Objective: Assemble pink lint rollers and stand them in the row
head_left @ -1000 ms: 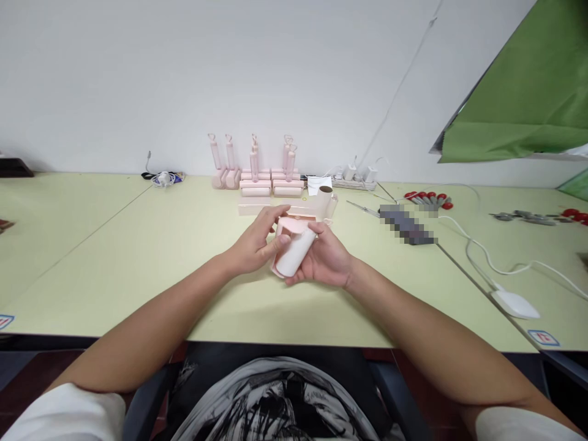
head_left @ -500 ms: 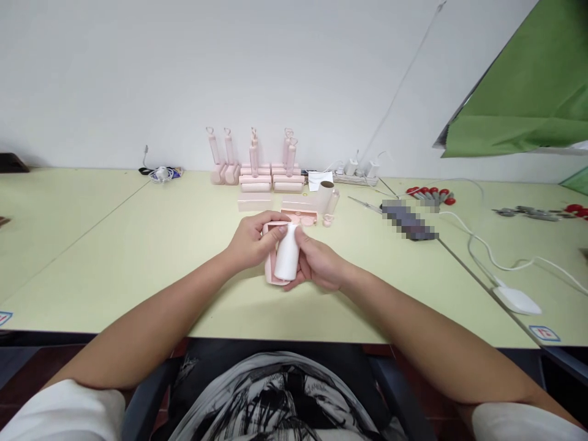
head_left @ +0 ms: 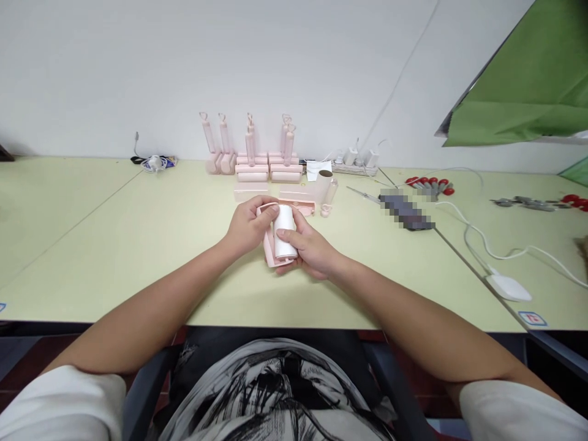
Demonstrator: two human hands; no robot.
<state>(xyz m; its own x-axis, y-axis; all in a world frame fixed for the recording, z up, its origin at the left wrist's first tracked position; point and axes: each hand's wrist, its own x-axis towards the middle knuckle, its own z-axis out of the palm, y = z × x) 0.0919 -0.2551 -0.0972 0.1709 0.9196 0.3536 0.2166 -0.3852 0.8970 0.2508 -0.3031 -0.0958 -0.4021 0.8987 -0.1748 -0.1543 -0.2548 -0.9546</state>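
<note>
Over the middle of the table I hold a pink lint roller casing and a white lint roll. My left hand grips the casing's upper left end, its thumb against the top of the roll. Around the roll's right side wraps my right hand, thumb across its front and fingers beneath. The roll stands tilted, partly inside the casing along its right side. Just beyond my hands lies another open pink part, partly hidden by them.
Several pink lint rollers with upright handles stand by the wall. Clear covers, a cardboard tube and a small pink cap lie nearer. To the right are tweezers, a blurred-out dark object, red-handled tools and a white cable.
The right thumb has moved from the top of the roll down onto its front. The roll is more upright against the casing. The whole view has shifted slightly.
</note>
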